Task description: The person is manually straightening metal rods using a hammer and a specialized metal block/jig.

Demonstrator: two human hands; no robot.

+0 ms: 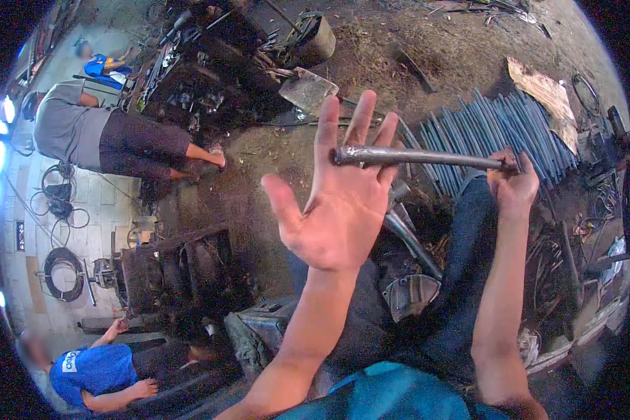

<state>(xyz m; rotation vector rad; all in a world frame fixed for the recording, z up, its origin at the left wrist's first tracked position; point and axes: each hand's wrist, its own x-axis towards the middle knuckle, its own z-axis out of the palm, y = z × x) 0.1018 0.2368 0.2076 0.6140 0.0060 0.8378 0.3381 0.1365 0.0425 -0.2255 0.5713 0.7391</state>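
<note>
My right hand [514, 183] is closed around one end of a grey metal rod [427, 157] and holds it roughly level. The rod's other, thicker end lies across the fingers of my left hand [337, 201], which is raised with palm up and fingers spread. Below the rod a second dark metal bar [411, 241] leans over a dark metal workpiece [411, 294] between my knees.
A pile of blue-grey rods [497, 129] lies on the dirt floor at upper right. Dark machinery [210, 70] stands at top, a metal frame [182, 269] at left. One person in grey [84, 129] bends at upper left; another in blue [94, 371] sits at lower left.
</note>
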